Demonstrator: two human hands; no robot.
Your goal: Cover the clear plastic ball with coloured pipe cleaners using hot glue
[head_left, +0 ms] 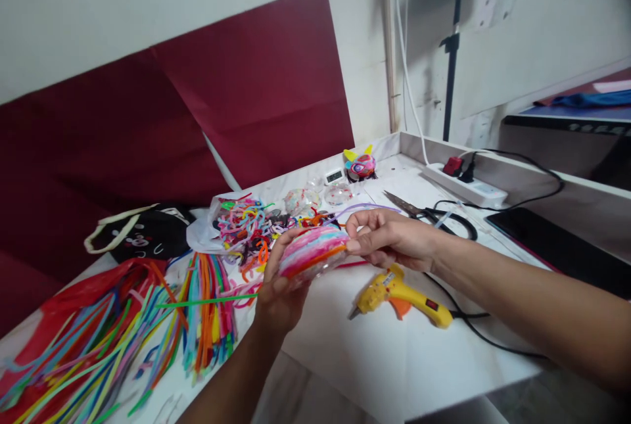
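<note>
My left hand (279,292) is closed round a dome-shaped piece wrapped in pink, blue and orange pipe cleaners (310,250), held above the white table (394,358). My right hand (389,236) pinches the right edge of the same piece, fingers pressed on the orange strand. A green pipe cleaner (207,304) sticks out to the left below my left hand.
A yellow glue gun (401,292) lies just under my right hand, its black cord running right. Scissors (424,212), a power strip (466,187), a finished colourful toy (359,165), clear domes (302,200), a heap of pipe-cleaner scraps (246,223) and long strands (123,338) fill the table.
</note>
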